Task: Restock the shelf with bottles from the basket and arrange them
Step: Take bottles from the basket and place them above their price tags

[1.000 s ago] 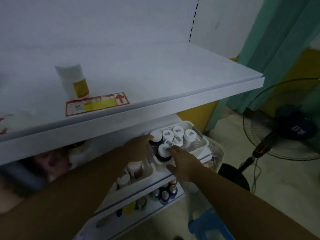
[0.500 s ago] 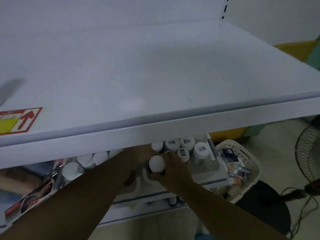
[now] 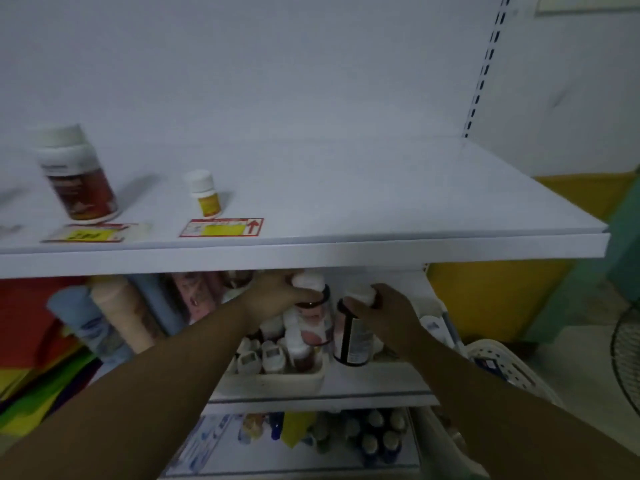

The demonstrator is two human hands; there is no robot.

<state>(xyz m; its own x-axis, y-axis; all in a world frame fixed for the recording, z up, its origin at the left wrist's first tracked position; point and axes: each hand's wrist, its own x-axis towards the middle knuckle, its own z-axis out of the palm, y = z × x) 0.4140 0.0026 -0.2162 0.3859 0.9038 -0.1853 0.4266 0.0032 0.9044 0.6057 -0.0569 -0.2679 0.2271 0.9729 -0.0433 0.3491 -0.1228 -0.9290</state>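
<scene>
My left hand (image 3: 277, 294) grips a white-capped brown bottle with a pink label (image 3: 313, 318), lifted above a white basket (image 3: 277, 377) on the lower shelf. My right hand (image 3: 388, 311) holds a second white-capped dark bottle (image 3: 353, 336) just right of the basket. Several smaller white-capped bottles (image 3: 263, 355) stand in the basket. On the upper white shelf (image 3: 346, 202) stand a large red-labelled bottle (image 3: 78, 176) at the left and a small yellow-labelled bottle (image 3: 206, 194) behind a price tag (image 3: 221, 227).
The upper shelf's front edge (image 3: 311, 256) hangs just above both hands. Tubes and packets (image 3: 114, 313) lie at the left of the lower shelf. Small dark bottles (image 3: 370, 441) fill the bottom shelf. A white perforated basket (image 3: 502, 367) and a fan (image 3: 627, 358) stand at the right.
Both hands have lifted a bottle each out of the basket. The view has tilted up and left, bringing the two bottles on the upper shelf into sight.
</scene>
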